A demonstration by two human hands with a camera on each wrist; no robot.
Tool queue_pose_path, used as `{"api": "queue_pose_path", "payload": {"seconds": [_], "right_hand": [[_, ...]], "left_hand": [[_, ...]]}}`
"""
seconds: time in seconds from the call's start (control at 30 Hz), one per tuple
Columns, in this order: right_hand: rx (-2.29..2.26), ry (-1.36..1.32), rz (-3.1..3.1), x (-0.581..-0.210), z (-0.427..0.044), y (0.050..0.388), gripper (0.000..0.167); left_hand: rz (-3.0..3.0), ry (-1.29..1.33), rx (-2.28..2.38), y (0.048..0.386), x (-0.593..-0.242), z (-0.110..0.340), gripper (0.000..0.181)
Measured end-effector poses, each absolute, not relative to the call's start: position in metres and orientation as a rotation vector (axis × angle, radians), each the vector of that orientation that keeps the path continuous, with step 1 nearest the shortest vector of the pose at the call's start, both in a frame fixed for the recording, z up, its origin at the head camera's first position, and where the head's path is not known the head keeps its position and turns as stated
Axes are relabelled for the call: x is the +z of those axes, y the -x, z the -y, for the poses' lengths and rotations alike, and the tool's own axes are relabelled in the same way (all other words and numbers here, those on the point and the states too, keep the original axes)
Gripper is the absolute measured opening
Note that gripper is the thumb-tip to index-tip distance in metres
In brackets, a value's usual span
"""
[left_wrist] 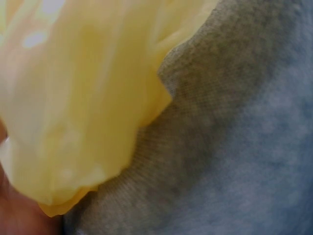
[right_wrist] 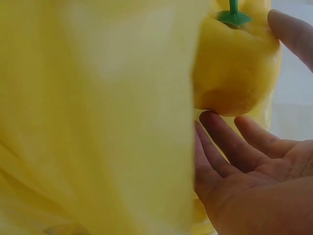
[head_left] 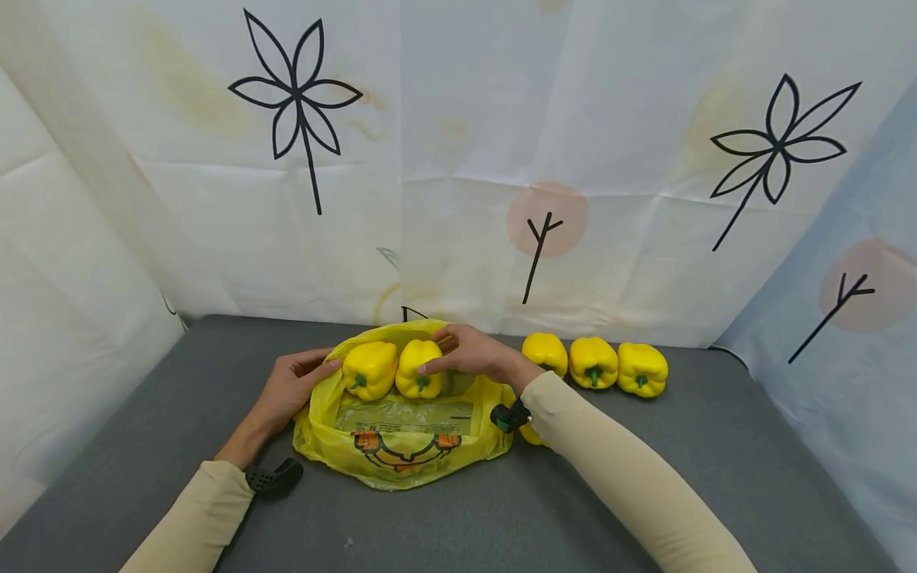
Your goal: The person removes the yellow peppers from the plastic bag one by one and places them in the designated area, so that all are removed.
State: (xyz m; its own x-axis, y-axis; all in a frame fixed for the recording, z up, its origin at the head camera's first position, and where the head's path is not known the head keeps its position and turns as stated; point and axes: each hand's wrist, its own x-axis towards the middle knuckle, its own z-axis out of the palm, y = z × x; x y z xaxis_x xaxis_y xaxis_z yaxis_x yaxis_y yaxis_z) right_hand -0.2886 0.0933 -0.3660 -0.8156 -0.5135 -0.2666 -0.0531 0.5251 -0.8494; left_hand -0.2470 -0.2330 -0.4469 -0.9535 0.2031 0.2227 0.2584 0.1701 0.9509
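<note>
A yellow plastic bag [head_left: 404, 469] lies with its mouth spread open, two yellow bell peppers side by side in it. My left hand [head_left: 286, 390] grips the bag's left rim, next to the left pepper [head_left: 369, 369]. With thumb and fingers on either side, my right hand [head_left: 476, 354] holds the right pepper [head_left: 415, 368] inside the bag. In the right wrist view the fingers of my right hand [right_wrist: 254, 166] touch the underside of that pepper [right_wrist: 234, 68], stem up. The left wrist view shows mostly the bag [left_wrist: 83, 107], with a blurred bit of hand at the lower left.
Three yellow peppers, left [head_left: 543, 350], middle [head_left: 593, 363] and right [head_left: 642, 370], stand in a row at the back of the grey table [head_left: 688, 477]. Another pepper [head_left: 532, 434] is mostly hidden behind my right wrist. White printed cloth [head_left: 444, 159] hangs behind.
</note>
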Motion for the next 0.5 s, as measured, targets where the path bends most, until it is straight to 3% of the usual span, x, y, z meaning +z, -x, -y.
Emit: {"api": "queue_pose_path", "payload": {"seconds": [0.5], "right_hand": [[-1.199, 0.491, -2.3, -0.3655, -0.0929, 0.2839, 0.076]], "left_hand": [[2.359, 0.477, -1.939, 0.2453, -0.4453, 0.2314, 0.045]]}}
